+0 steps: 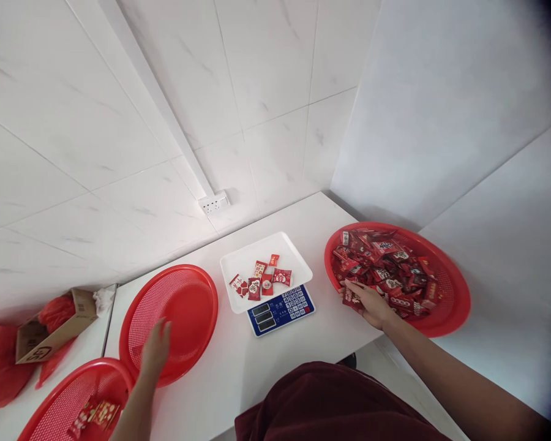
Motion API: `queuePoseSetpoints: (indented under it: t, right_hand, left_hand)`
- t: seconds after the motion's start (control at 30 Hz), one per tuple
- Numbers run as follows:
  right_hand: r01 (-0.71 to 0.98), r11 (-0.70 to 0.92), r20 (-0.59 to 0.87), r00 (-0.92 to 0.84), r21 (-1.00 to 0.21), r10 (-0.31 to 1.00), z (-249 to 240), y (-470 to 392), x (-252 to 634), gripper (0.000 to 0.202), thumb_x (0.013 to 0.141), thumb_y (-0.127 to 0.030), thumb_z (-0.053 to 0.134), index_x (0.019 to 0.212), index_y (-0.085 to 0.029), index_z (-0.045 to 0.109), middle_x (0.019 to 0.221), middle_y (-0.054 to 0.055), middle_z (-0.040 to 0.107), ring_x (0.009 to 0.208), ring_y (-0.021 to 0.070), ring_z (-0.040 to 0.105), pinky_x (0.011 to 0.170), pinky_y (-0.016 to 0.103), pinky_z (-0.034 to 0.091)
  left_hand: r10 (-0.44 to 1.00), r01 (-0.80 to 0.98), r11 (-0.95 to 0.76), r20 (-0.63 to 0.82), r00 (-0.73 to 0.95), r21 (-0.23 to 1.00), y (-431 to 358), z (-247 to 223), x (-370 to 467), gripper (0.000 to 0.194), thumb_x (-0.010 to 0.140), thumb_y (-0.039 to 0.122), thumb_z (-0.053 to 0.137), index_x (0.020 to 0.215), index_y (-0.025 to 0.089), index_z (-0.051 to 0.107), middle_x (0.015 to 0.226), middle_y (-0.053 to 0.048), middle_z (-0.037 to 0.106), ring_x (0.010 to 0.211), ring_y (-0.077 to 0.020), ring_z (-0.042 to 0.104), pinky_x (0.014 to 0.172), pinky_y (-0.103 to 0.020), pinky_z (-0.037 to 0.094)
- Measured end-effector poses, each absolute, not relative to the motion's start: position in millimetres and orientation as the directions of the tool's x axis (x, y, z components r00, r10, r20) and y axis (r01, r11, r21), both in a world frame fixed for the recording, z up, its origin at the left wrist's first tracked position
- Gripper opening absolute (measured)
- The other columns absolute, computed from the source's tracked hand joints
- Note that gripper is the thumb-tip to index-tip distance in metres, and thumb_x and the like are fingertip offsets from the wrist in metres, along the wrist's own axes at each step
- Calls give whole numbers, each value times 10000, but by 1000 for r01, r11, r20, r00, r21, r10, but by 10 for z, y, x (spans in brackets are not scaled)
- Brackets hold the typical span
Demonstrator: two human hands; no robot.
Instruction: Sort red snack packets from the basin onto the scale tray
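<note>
My right hand (371, 305) is closed on a dark red candy packet (349, 297) at the near left rim of a large red basket (459, 297). Many red wrapped candies (390, 260) are heaped in that basket. Over the near right side of another red plastic basket (179, 275) hangs my left hand (156, 348), fingers stretched out and holding nothing I can see. Between the two baskets, a white tray (232, 263) sits on a blue digital scale (282, 311). Several small red and white candy packets (282, 277) lie spread on the tray.
A third red basket (43, 407) at the lower left holds a few packets (103, 413). Beyond it are a cardboard box (80, 312) and red plastic bags (0, 361). A wall socket (214, 202) sits above the white table (211, 380); walls border the back and right.
</note>
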State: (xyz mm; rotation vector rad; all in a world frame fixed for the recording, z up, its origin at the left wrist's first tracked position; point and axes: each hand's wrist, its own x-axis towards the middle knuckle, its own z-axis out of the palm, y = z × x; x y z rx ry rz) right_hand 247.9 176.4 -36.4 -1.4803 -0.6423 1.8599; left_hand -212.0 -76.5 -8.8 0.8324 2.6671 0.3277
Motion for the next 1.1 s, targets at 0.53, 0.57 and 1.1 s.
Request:
queuePoseSetpoints:
  t: [0.53, 0.57, 1.1]
  right_hand:
    - [-155, -693, -687, -98, -705, 720, -352, 1776, 2457, 142, 807, -143, 537, 753, -196, 656, 648, 14, 692, 575, 96, 626, 516, 162, 517]
    - [-155, -690, -685, -96, -707, 723, -355, 1777, 2450, 142, 804, -141, 538, 746, -196, 656, 645, 14, 691, 571, 95, 625, 517, 161, 517]
    - [-134, -617, -623, 6, -775, 782, -467, 1759, 2382, 35, 737, -191, 616, 753, -218, 631, 636, 4, 688, 587, 127, 634, 536, 215, 529]
  left_hand:
    - [811, 682, 585, -334, -481, 439, 4, 24, -1169, 563, 802, 473, 407, 1276, 168, 426, 1342, -135, 445, 1250, -261, 375, 988, -379, 316]
    - [846, 725, 533, -261, -465, 436, 172, -17, -1081, 602, 799, 481, 420, 1307, 162, 379, 1396, -136, 370, 1308, -256, 275, 1013, -377, 283]
    - [920, 803, 390, -161, -356, 450, 907, -372, -756, 519, 718, 229, 592, 1217, 233, 450, 1185, -118, 495, 1156, -269, 422, 941, -385, 334]
